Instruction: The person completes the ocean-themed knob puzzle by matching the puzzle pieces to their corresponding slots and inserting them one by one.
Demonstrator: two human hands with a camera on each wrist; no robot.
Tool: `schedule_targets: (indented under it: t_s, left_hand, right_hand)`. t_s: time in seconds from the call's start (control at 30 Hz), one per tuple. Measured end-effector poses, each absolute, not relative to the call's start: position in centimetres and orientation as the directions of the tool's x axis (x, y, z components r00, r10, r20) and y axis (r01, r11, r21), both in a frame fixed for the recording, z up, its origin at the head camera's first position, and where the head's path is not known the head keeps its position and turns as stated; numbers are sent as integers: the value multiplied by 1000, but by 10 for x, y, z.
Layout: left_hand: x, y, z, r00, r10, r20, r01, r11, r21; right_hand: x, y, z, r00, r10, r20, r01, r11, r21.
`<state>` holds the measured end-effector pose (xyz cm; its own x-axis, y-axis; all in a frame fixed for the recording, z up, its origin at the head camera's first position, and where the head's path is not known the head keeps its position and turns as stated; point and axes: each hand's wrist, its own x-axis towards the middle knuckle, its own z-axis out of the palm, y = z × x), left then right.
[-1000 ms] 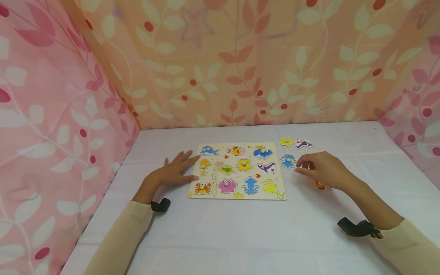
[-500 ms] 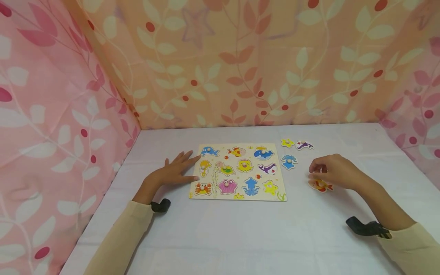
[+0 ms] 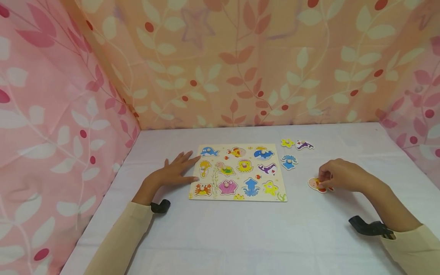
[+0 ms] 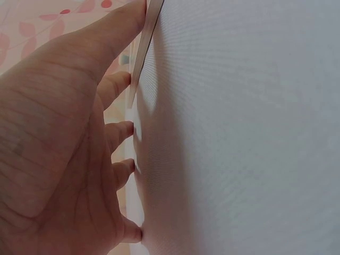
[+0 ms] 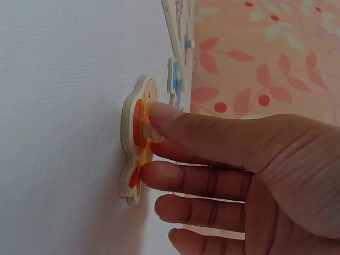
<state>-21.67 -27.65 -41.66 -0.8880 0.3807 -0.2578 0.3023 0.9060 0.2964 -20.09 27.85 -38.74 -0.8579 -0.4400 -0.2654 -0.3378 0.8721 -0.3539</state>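
Observation:
A wooden knob puzzle board printed with sea animals lies on the white-covered table. At its left edge my left hand rests with spread fingers; thumb and index fingertip touch the board's edge in the left wrist view, where the thumb is nearest. Off to the board's right, my right hand pinches the knob of a red and yellow fish puzzle piece between thumb and index finger. The fish piece lies close against the cloth, its tail end partly hidden by my fingers in the head view.
Loose beside the board are a blue squid piece, a yellow starfish piece and a purple whale piece. A floral curtain closes off the back, with pink floral cloth on the left side.
My right hand has moved right and slightly down, away from beside the squid piece, and has taken hold of the fish piece's knob. The left hand has stayed in place.

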Motion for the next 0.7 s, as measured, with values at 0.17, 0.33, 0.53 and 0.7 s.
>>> schedule_targets:
  t_s: [0.17,0.33,0.53,0.7]
  left_hand:
    - [-217,-276,-417,-887,385,-257,308,905,292]
    - [-218,-276,-417,-887,386,-254,311,905,289]
    - [-219,-278,-419,-890,387,-242,313,903,293]
    - [-218,-278,-419,-890,385,-246,310,904,295]
  right_hand:
    - [-200,279,-386,-850,-450,-273,-343,868,-360]
    - [-200,281,-386,-838,-479,-260,-372,851,-369]
    - [-202,282,-387,-834,-481,-270,-363,847,-387]
    - [-201,283,-386,-834,-477,-277,-343,842,-417]
